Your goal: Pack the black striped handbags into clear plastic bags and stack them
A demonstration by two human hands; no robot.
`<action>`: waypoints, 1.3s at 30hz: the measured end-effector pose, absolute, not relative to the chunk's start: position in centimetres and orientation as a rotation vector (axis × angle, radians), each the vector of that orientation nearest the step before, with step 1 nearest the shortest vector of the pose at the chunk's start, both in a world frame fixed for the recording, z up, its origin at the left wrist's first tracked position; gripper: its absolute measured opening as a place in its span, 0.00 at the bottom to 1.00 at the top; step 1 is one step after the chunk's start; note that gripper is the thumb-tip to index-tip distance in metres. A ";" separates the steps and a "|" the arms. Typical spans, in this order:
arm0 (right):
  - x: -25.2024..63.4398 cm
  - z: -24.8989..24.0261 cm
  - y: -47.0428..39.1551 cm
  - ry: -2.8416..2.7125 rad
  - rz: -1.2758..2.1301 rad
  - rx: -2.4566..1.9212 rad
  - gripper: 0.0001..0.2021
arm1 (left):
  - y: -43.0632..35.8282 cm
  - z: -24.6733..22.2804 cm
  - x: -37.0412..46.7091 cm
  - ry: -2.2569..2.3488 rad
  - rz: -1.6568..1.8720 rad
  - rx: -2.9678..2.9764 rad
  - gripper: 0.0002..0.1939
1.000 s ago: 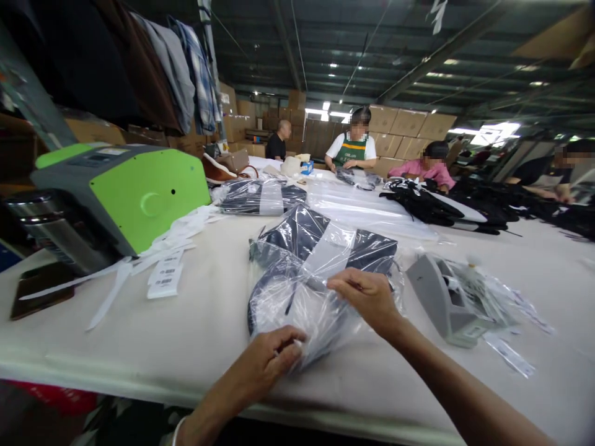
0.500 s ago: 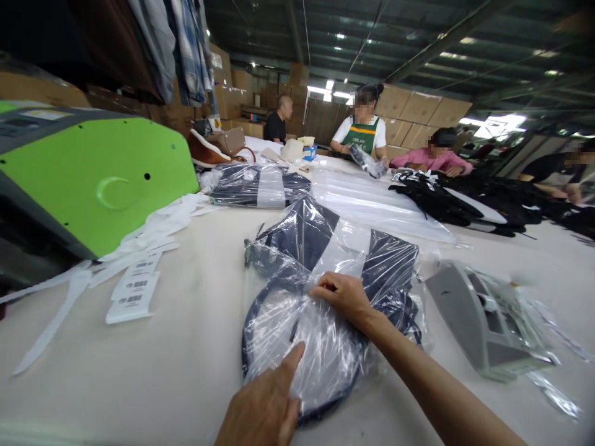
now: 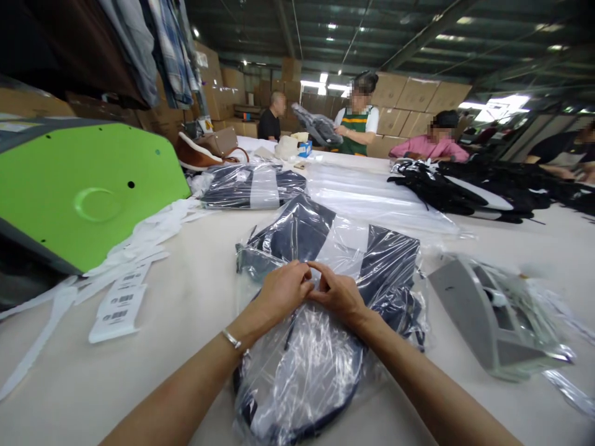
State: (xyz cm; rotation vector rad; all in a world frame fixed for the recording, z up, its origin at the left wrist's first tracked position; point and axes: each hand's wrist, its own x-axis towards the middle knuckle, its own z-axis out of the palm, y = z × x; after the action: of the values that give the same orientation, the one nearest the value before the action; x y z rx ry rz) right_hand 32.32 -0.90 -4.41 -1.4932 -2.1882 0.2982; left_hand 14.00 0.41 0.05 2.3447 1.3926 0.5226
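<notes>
A dark navy folded item with a pale band and a looped strap lies inside a clear plastic bag (image 3: 320,365) on the table in front of me. My left hand (image 3: 284,288), with a bracelet at the wrist, is closed with its fingertips over the upper middle of the bag. My right hand (image 3: 338,296) meets it there, thumb and forefinger pinched at the plastic. Both sets of fingertips nearly touch; what exactly lies between them is partly hidden.
Left stands a green and grey machine (image 3: 93,192) with a strip of printed labels (image 3: 118,310) by it. A grey tape dispenser (image 3: 483,316) sits right. Behind are another wrapped item (image 3: 260,186), clear plastic sheets (image 3: 372,198) and black goods (image 3: 488,192). Several people work beyond.
My left hand has moved up from pointing on the lower plastic to meet my right hand, its fingers now closed. A person across the table has lifted a wrapped item.
</notes>
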 end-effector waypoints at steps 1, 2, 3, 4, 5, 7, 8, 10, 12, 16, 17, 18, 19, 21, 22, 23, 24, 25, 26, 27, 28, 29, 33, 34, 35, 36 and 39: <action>32.3 -4.3 -1.0 -2.185 0.305 -1.500 0.31 | 0.7 -0.2 14.2 1.395 0.498 2.348 0.05; 32.3 -4.2 -1.0 -2.185 0.308 -1.507 0.31 | 0.9 -0.4 14.3 1.396 0.484 2.348 0.04; 32.2 -4.1 -1.0 -2.187 0.309 -1.516 0.31 | 0.9 -0.4 14.3 1.391 0.476 2.347 0.04; 32.2 -4.0 -1.1 -2.191 0.311 -1.525 0.31 | 0.9 -0.4 14.3 1.385 0.473 2.346 0.04; 32.1 -3.9 -1.0 -2.197 0.314 -1.535 0.32 | 0.8 -0.3 14.3 1.373 0.467 2.349 0.04; 31.9 -3.7 -1.0 -2.203 0.326 -1.554 0.31 | 0.8 -0.2 14.2 1.354 0.444 2.360 0.05; 31.8 -3.6 -0.9 -2.204 0.335 -1.564 0.31 | 0.8 -0.1 14.2 1.361 0.429 2.363 0.05; 31.8 -3.1 -0.9 -2.210 0.370 -1.579 0.29 | 0.8 -0.2 14.5 1.410 0.396 2.364 0.06; 32.1 -2.3 -1.3 -2.236 0.438 -1.591 0.26 | 0.8 -0.4 14.8 1.464 0.379 2.367 0.06; 34.6 -0.4 -3.7 -2.244 0.586 -1.650 0.24 | 0.5 -1.0 15.2 1.514 0.402 2.379 0.07; 35.5 0.0 -4.7 -2.223 0.611 -1.679 0.23 | 0.4 -1.1 15.3 1.518 0.410 2.378 0.08; 36.6 0.3 -5.8 -2.192 0.630 -1.713 0.22 | 0.4 -1.2 15.3 1.518 0.416 2.375 0.08; 37.7 0.5 -6.9 -2.155 0.648 -1.749 0.20 | 0.3 -1.3 15.3 1.515 0.421 2.373 0.08; 40.1 0.6 -9.3 -2.068 0.672 -1.822 0.18 | 0.3 -1.5 15.3 1.505 0.427 2.368 0.08; 41.3 0.5 -10.5 -2.026 0.672 -1.858 0.18 | 0.3 -1.5 15.3 1.503 0.432 2.367 0.07; 42.6 0.4 -11.6 -1.987 0.656 -1.892 0.18 | 0.4 -1.6 15.3 1.502 0.440 2.366 0.07; 43.8 0.2 -12.8 -1.944 0.627 -1.927 0.18 | 0.4 -1.6 15.3 1.502 0.447 2.366 0.07; 45.0 0.0 -13.9 -1.893 0.587 -1.961 0.18 | 0.4 -1.7 15.3 1.504 0.456 2.363 0.07; 46.3 -0.1 -15.1 -1.830 0.536 -1.998 0.19 | 0.5 -1.7 15.4 1.508 0.463 2.359 0.07; 47.6 -0.1 -16.2 -1.750 0.477 -2.036 0.20 | 0.5 -1.7 15.4 1.513 0.466 2.350 0.07; 48.9 0.1 -17.2 -1.657 0.416 -2.075 0.21 | 0.5 -1.7 15.4 1.518 0.467 2.339 0.07; 50.2 0.5 -18.2 -1.558 0.350 -2.109 0.22 | 0.4 -1.7 15.3 1.518 0.465 2.324 0.07; 55.5 3.4 -20.6 -1.222 0.015 -2.174 0.23 | 0.3 -1.6 15.1 1.482 0.449 2.271 0.08; 56.7 4.2 -20.7 -1.156 -0.056 -2.181 0.23 | 0.3 -1.6 15.1 1.477 0.438 2.263 0.08; 57.9 4.7 -20.7 -1.090 -0.100 -2.196 0.22 | 0.3 -1.6 15.1 1.472 0.423 2.262 0.09; 58.9 5.1 -20.6 -1.029 -0.101 -2.213 0.21 | 0.4 -1.6 15.0 1.470 0.410 2.262 0.09; 61.3 4.6 -19.5 -0.875 0.214 -2.204 0.19 | 0.5 -1.6 15.1 1.465 0.368 2.266 0.11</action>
State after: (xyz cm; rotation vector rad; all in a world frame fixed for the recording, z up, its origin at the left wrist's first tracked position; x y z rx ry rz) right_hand 61.27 -19.49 4.64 -2.2039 -0.8752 0.2139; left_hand 15.07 0.51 -1.64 2.2657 1.4652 0.3676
